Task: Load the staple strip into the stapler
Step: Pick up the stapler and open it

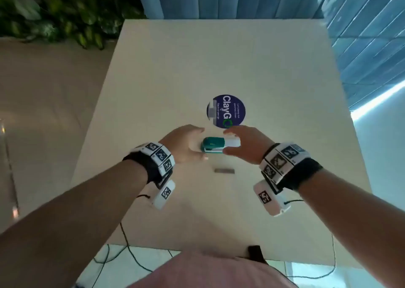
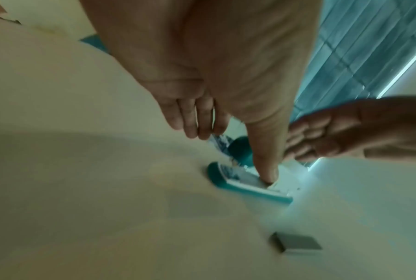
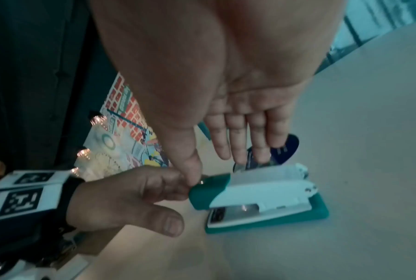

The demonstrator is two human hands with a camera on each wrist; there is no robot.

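Stapler on table; staple strip lies near, untouched. Left hand and right hand flank the stapler, fingers relaxed, gripping nothing clearly.

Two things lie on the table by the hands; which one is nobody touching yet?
The small grey metal staple strip: it lies alone on the beige table, nearer the person than the teal-and-white stapler, which both the left hand and right hand touch.

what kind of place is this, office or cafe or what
Probably a shared canteen or cafe-style seating area, not a private desk: a plain table bears a round "ClayGo" clean-as-you-go sticker, with a leafy plant wall behind it.
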